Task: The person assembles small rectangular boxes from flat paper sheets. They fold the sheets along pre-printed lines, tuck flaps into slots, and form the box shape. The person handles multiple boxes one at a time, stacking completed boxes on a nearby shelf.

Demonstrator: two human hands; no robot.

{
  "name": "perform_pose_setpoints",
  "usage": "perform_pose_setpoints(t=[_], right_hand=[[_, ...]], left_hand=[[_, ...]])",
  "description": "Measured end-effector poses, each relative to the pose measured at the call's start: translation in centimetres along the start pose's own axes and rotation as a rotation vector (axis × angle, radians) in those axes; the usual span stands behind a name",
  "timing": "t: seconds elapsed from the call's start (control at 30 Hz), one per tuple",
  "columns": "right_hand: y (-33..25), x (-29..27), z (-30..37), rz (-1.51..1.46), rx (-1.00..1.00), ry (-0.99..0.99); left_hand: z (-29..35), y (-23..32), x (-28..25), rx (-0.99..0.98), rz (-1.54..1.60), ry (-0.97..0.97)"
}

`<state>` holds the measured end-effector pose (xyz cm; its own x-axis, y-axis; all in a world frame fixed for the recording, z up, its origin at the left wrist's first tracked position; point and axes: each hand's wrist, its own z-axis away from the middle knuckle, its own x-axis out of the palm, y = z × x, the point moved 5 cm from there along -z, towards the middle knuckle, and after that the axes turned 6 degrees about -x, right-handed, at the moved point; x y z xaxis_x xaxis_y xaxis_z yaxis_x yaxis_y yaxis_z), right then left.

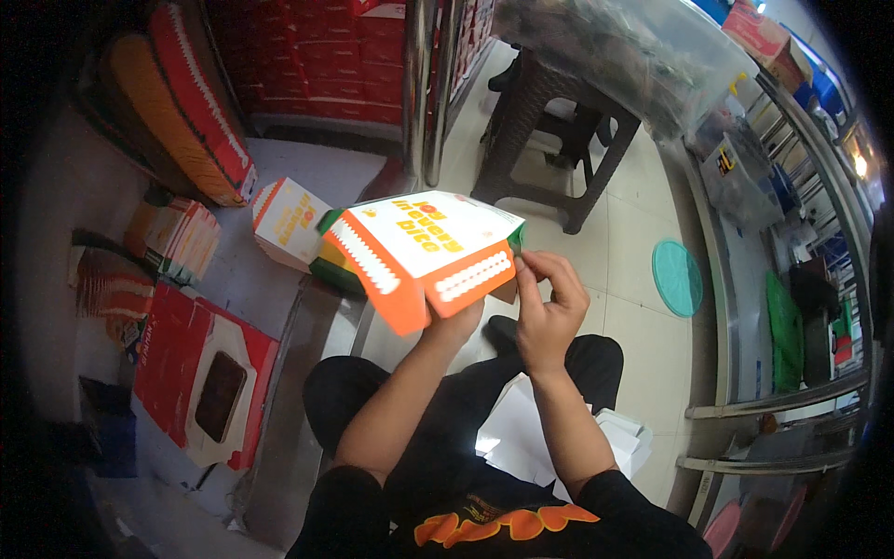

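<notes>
"Head camera: where's the box [430, 224], and how are the hands?"

"I have it raised in front of the knees; the right hand [551, 303] pinches its green end between thumb and fingers; the left hand [454, 323] goes underneath, its fingers hidden, so I cannot tell how closed they are."

"How far along?"

"I'd judge partly folded; the panels look bent into shape, but an orange flap [402, 313] sticks out loose; a smaller carton [291, 224] stands formed just behind, on the counter [349, 168]."
</notes>
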<state>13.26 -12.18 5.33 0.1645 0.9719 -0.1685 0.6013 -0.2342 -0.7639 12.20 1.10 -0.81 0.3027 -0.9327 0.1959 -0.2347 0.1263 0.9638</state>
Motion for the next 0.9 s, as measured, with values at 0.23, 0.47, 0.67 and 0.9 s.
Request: perform_pose_setpoints(t=[0.23, 0.47, 0.67, 0.9], right_hand=[[-1.2, 0.4, -0.4, 0.143, -0.207, -0.067], [-3.5, 0.6, -2.8, 0.017, 0.007, -0.615], [1.1, -0.4, -2.7, 0.121, 0.324, -0.531], [-1.0, -0.2, -1.5, -0.08, 0.296, -0.562]], left_hand=[[-0.2, 4.0, 0.9, 0.079, 0.193, -0.207], [0.2, 4.7, 0.9, 0.02, -0.111, -0.672], [-0.3, 7.6, 0.2, 0.076, -0.794, -0.375], [-1.1, 9.5, -1.5, 0.47, -0.732, -0.089]])
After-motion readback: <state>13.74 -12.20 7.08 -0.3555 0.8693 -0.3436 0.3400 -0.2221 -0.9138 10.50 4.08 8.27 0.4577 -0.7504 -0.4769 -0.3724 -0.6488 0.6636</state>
